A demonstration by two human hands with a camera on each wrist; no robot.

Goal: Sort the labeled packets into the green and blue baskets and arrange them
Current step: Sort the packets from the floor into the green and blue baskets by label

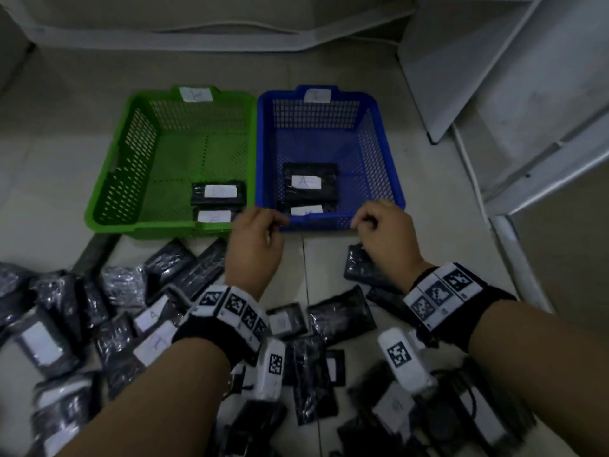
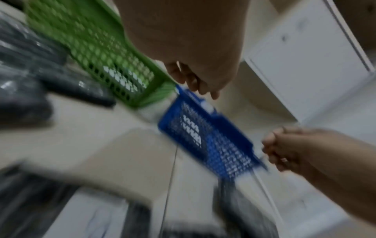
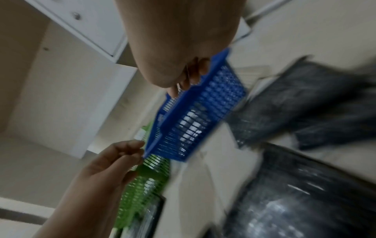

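Pale floor tile is being occupied by the green basket and blue basket, side by side; two labeled packets are lying in each. Loose packets are being left scattered nearer. Left hand and right hand are being held loosely curled by the blue rim, grasping nothing visible.

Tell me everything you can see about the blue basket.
The blue basket is a rectangular tray of what looks like plastic, with perforated walls and floor and a white paper tag on its far rim. It stands upright on the pale floor, side by side with the green basket. Two black packets with white labels lie inside near the front. The left hand and right hand are at its near rim; contact is unclear.
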